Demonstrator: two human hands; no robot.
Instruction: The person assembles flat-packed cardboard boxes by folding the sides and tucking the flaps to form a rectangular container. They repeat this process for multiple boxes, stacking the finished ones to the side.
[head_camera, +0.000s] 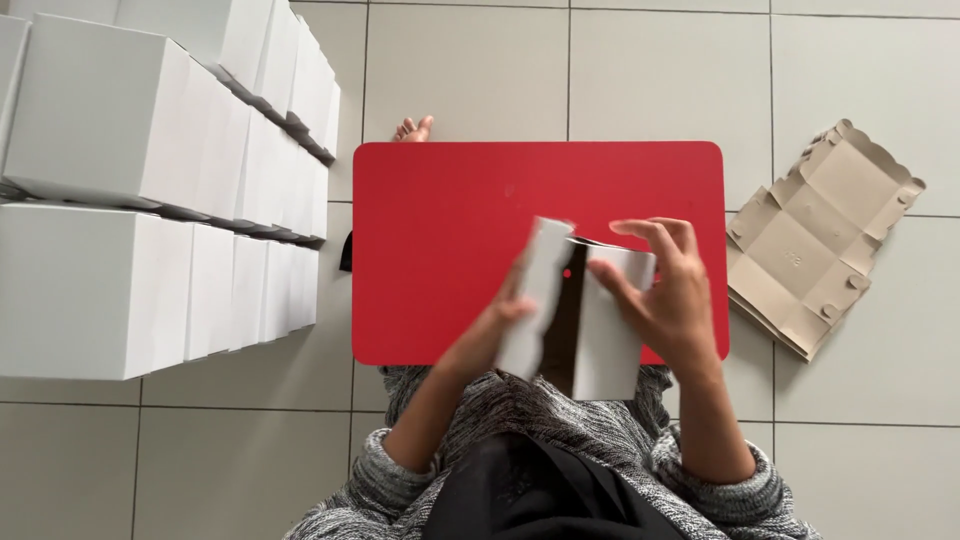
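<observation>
Seen from above, over a low red bench (450, 200) on a grey tile floor (640, 70). Held up over the near edge of the red bench: a half-folded white cardboard box (585, 320), not yet closed, dark inside. Left hand (510, 300) closed on the left flap of the box, a bit blurry, with fingers tucked behind the card. Right hand (665, 290) closed on the right side of the box, thumb on the front wall and fingers curled over the top edge. Both hands gripping the same box, each on its own side. Box not lying on the red bench but lifted a little above it, partly past the near edge and over the lap. Grey knit sleeves (745, 495) on both arms, just below the red bench. Toes of a bare foot (412, 128) peeking out at the far edge of the red bench, near its left corner. To the left of the red bench, well apart from the hands: two rows of finished white boxes (150, 200), packed side by side and touching each other on the floor. To the right of the red bench, just beside its right edge: a small stack of flat brown cardboard sheets (815, 240) with wavy cut edges, lying on the floor, tilted at an angle
</observation>
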